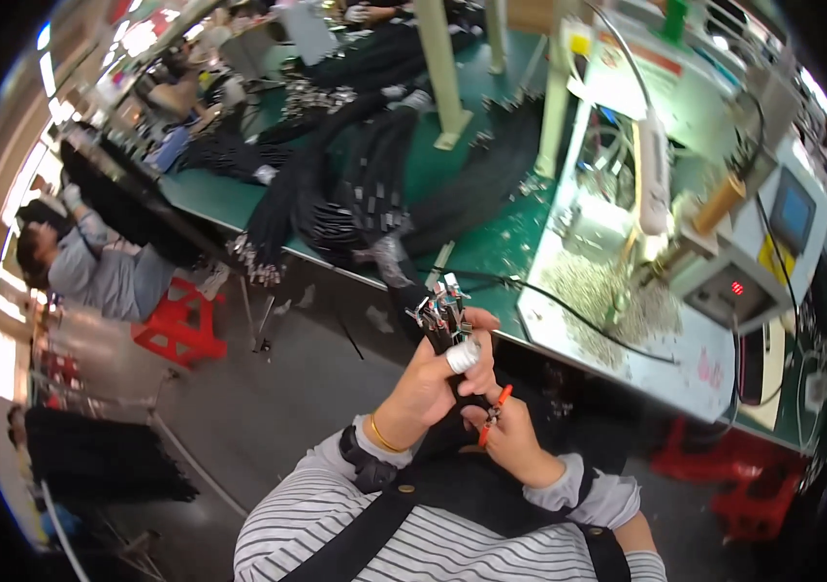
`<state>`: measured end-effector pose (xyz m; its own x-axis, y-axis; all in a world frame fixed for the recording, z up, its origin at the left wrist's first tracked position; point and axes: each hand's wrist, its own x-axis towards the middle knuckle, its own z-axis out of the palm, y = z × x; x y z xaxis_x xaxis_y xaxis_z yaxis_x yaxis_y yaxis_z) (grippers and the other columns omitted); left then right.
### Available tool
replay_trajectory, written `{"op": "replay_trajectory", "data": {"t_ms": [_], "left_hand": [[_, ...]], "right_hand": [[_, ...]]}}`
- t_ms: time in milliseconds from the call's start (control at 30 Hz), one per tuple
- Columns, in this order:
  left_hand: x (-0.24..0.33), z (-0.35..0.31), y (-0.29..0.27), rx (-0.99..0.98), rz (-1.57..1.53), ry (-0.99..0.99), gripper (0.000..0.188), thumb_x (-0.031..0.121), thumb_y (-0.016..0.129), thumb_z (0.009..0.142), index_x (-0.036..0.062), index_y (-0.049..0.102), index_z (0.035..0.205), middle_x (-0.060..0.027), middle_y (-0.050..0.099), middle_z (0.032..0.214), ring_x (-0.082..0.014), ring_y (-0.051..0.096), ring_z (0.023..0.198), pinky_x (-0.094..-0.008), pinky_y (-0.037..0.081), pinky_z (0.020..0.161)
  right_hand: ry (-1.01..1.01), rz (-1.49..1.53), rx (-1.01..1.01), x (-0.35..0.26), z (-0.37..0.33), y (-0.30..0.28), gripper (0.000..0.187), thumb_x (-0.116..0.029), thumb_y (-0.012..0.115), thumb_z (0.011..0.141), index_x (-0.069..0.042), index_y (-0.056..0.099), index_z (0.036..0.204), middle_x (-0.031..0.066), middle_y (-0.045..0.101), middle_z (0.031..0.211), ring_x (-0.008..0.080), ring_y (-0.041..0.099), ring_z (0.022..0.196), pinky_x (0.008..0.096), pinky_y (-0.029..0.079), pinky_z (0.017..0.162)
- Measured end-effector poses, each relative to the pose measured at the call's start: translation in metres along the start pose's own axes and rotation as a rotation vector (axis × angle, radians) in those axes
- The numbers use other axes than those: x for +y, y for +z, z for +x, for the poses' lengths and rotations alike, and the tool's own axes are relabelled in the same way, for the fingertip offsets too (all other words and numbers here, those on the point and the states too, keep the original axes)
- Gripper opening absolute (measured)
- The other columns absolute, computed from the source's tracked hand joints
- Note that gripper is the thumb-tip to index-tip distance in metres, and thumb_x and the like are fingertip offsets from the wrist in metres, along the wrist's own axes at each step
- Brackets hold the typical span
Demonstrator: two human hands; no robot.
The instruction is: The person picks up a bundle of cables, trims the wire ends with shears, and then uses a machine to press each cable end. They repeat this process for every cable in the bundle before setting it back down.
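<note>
My left hand [423, 388] is closed around a bundle of thin black cords [440, 325] with shiny metal ends, which stick up above the fingers. White tape wraps one of its digits. Just below and to the right, my right hand [518, 441] grips a small pair of pliers [496, 417] with orange-red handles. The pliers sit close to the lower part of the bundle; their jaws are hard to make out. Both hands are in front of my body, near the bench's front edge.
Heaps of black cords [365, 184] with metal ends cover the green bench [496, 242]. To the right, a white tray [627, 378] holds many small metal pieces beside a grey machine [762, 242] with a display. A person [93, 262] sits at left near a red stool [180, 325].
</note>
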<state>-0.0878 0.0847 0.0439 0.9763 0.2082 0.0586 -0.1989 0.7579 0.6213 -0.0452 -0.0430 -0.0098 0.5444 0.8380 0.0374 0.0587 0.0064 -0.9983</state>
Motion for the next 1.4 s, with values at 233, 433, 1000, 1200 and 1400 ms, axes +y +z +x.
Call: {"op": "replay_trajectory", "data": {"t_ms": [233, 433, 1000, 1200, 1400], "left_hand": [[-0.005, -0.027, -0.028, 0.224, 0.421, 0.049, 0.028, 0.02, 0.052, 0.085, 0.0001, 0.048, 0.105, -0.0033, 0.053, 0.08, -0.0084, 0.052, 0.068, -0.0219, 0.044, 0.059], [0.011, -0.031, -0.057, 0.155, 0.389, -0.244, 0.031, 0.023, 0.055, 0.084, -0.0009, 0.051, 0.103, -0.0045, 0.056, 0.091, -0.0086, 0.054, 0.078, -0.0218, 0.044, 0.072], [0.036, -0.005, -0.066, 0.017, 0.42, -0.235, 0.037, 0.021, 0.051, 0.086, 0.0, 0.048, 0.117, -0.0069, 0.057, 0.103, -0.0137, 0.053, 0.096, -0.0284, 0.039, 0.087], [0.04, -0.002, -0.06, -0.055, 0.455, -0.094, 0.037, 0.019, 0.051, 0.086, -0.0009, 0.048, 0.117, -0.0085, 0.057, 0.104, -0.0147, 0.054, 0.096, -0.0286, 0.04, 0.086], [0.035, -0.005, -0.059, 0.049, 0.551, -0.125, 0.035, 0.018, 0.053, 0.084, -0.0017, 0.052, 0.113, -0.0092, 0.06, 0.1, -0.0138, 0.056, 0.09, -0.0267, 0.044, 0.08]], "right_hand": [[0.163, 0.155, -0.153, 0.012, 0.014, 0.017, 0.015, -0.007, 0.056, 0.081, 0.004, 0.053, 0.09, 0.0059, 0.057, 0.066, 0.0116, 0.055, 0.056, 0.0241, 0.044, 0.052], [0.232, 0.394, -0.176, -0.001, 0.031, 0.028, 0.011, -0.004, 0.046, 0.086, 0.003, 0.054, 0.087, 0.0079, 0.058, 0.072, 0.0147, 0.056, 0.064, 0.0253, 0.046, 0.057], [-0.139, -0.12, 0.028, -0.002, 0.059, 0.018, 0.01, -0.008, 0.058, 0.079, 0.002, 0.056, 0.079, 0.0066, 0.049, 0.054, 0.0104, 0.042, 0.046, 0.0248, 0.036, 0.045], [0.031, -0.214, -0.059, 0.002, 0.065, 0.014, 0.01, -0.003, 0.056, 0.077, 0.003, 0.057, 0.085, 0.0054, 0.056, 0.066, 0.0108, 0.048, 0.057, 0.0255, 0.04, 0.053], [-0.113, -0.269, 0.017, -0.003, 0.061, 0.017, 0.01, -0.005, 0.058, 0.076, 0.002, 0.055, 0.084, 0.0078, 0.053, 0.06, 0.0159, 0.049, 0.052, 0.0268, 0.039, 0.049]]}}
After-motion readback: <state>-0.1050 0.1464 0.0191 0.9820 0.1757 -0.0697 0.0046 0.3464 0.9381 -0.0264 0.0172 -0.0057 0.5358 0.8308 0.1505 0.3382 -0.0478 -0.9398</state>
